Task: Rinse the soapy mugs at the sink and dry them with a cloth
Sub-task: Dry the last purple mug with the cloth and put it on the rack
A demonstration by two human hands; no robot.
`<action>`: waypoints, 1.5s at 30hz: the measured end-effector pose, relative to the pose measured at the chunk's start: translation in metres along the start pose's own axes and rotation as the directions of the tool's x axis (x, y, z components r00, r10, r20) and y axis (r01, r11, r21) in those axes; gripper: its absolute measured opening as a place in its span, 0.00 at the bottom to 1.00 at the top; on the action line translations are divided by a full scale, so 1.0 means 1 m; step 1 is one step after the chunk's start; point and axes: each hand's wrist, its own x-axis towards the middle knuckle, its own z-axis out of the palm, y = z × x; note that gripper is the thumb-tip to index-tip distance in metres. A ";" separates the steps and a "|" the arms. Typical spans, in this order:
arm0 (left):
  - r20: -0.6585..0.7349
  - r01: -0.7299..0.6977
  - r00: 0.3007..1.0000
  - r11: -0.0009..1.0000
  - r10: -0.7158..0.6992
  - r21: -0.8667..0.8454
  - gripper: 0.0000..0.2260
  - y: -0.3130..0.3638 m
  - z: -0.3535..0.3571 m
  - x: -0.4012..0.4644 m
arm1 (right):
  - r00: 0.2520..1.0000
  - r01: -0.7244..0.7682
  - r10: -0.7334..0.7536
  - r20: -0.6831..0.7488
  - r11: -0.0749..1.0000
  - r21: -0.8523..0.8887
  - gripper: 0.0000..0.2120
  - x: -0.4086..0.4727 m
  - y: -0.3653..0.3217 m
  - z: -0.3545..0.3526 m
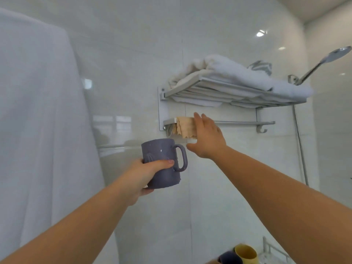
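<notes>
towels (pixel 228 73) lie heaped on the wall rack (pixel 219 92), stored up out of the wet, and below them the rail (pixel 245 122) carries a beige cloth (pixel 183 127) draped over its left end, likely hung there to stay dry and within reach. the left hand (pixel 144 176) holds the purple mug (pixel 162 162) upright, away from the wall, fingers (pixel 163 162) wrapped around its body with the handle pointing right, probably so the other hand is free to fetch the cloth. the right hand (pixel 206 137) reaches for that cloth with straight, spread fingers; it covers the cloth's right edge, so i cannot tell whether it touches yet. a shower head (pixel 341 51) juts in at the right. at the bottom edge a yellow mug (pixel 245 252) and a dark mug (pixel 229 259) are cut off, their state unclear. the sink is out of view, and whether the held mug is wet is hard to make out.
</notes>
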 end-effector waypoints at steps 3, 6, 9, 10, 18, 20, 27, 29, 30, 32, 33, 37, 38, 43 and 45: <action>-0.041 0.010 0.999 1.000 -0.010 -0.004 0.23 -0.002 -0.002 0.005 | 0.996 0.084 -0.087 -0.024 0.991 -0.101 0.46 0.028 0.002 0.016; -0.068 0.014 0.998 1.000 -0.013 0.015 0.24 -0.005 -0.009 0.009 | 0.980 0.118 -0.135 -0.149 0.986 -0.121 0.32 0.045 0.003 0.021; -0.078 0.018 0.997 0.999 -0.016 0.031 0.26 -0.007 -0.014 0.015 | 0.969 0.151 -0.179 -0.172 0.975 -0.165 0.26 0.047 0.004 0.020; -0.080 0.020 0.997 0.999 -0.018 0.034 0.27 -0.006 -0.015 0.016 | 0.968 0.164 -0.193 -0.163 0.971 -0.176 0.27 0.046 0.006 0.019; -0.044 0.044 0.998 0.999 -0.043 0.024 0.25 -0.008 -0.012 0.019 | 0.976 0.182 -0.211 -0.054 0.927 -0.329 0.20 0.019 -0.003 -0.007; -0.032 0.053 0.998 0.999 -0.053 0.009 0.26 -0.008 -0.010 0.019 | 0.973 0.134 -0.168 -0.161 0.970 -0.204 0.13 0.006 -0.014 -0.015; -0.041 0.063 0.997 0.995 -0.067 -0.082 0.23 -0.012 -0.001 0.014 | 0.994 -0.104 0.098 0.052 0.659 0.745 0.16 -0.065 -0.076 -0.008; -0.050 0.054 0.997 0.995 -0.058 -0.080 0.23 -0.014 -0.002 0.013 | 0.997 -0.072 0.061 0.048 0.512 0.856 0.13 -0.082 -0.086 0.002; -0.050 0.049 0.997 0.995 -0.053 -0.084 0.24 -0.016 -0.003 0.011 | 0.997 -0.074 0.038 0.064 0.428 0.901 0.12 -0.090 -0.090 0.004; -0.053 0.028 0.998 0.993 -0.035 -0.114 0.25 -0.016 -0.006 0.009 | 0.993 -0.094 -0.030 0.111 0.329 0.940 0.12 -0.101 -0.093 0.002; -0.055 0.019 0.998 0.991 -0.027 -0.133 0.25 -0.017 -0.008 0.008 | 0.989 -0.105 -0.063 0.131 0.311 0.945 0.12 -0.104 -0.094 0.000; -0.012 -0.015 1.000 0.984 0.013 -0.178 0.27 -0.018 -0.010 0.000 | 0.975 -0.192 -0.061 0.214 0.250 0.949 0.20 -0.105 -0.098 -0.011; -0.009 -0.034 0.999 0.982 0.033 -0.184 0.28 -0.018 -0.010 -0.001 | 0.970 -0.221 -0.044 0.237 0.233 0.947 0.21 -0.105 -0.101 -0.011; 0.024 -0.133 0.990 0.977 0.139 -0.166 0.22 -0.014 -0.014 -0.007 | 0.945 -0.325 0.096 0.312 0.198 0.925 0.20 -0.093 -0.107 -0.013; 0.105 -0.185 0.974 0.971 0.202 -0.151 0.24 -0.012 -0.013 -0.009 | 0.911 -0.405 0.120 0.395 0.073 0.912 0.18 -0.092 -0.103 -0.013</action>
